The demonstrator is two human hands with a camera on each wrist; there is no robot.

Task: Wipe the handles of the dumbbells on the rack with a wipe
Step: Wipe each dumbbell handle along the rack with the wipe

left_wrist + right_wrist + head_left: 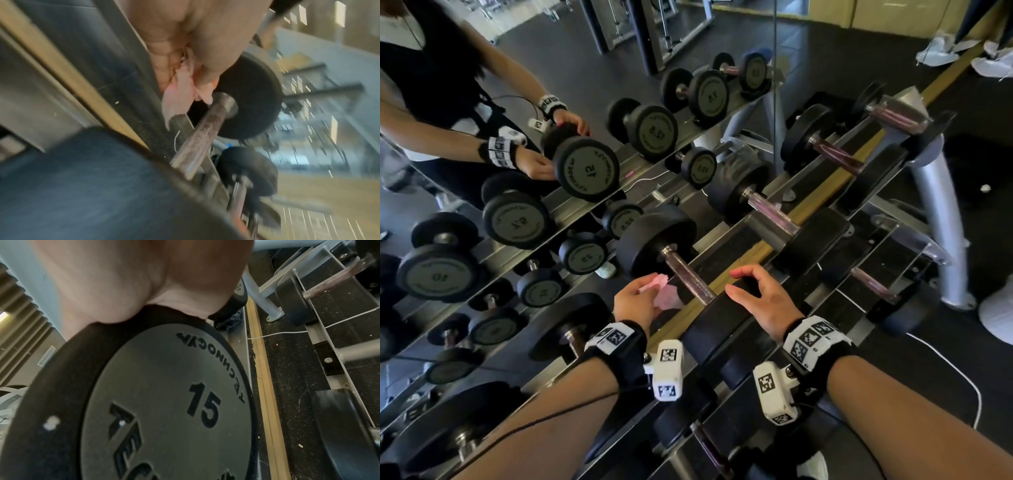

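A black 15 dumbbell lies across the top rail of the rack [743, 260]; its steel handle [688, 278] [205, 129] is bare. My left hand [650, 287] [191, 78] pinches a crumpled pink wipe [666, 295] [183, 92] just left of the handle, and the wipe hangs close to it without wrapping it. My right hand [736, 282] grips the rim of the near dumbbell head [722, 318] [164, 402], thumb and fingers curled over its top. In the right wrist view only my palm [144, 280] shows, pressed on the rim.
More dumbbells [774, 212] [835, 154] [897, 113] lie further right on the same rail, and others on the lower shelf [873, 284]. A mirror [551, 102] behind the rack reflects the weights and me. The grey rack leg [935, 205] and a white cord [962, 377] are at right.
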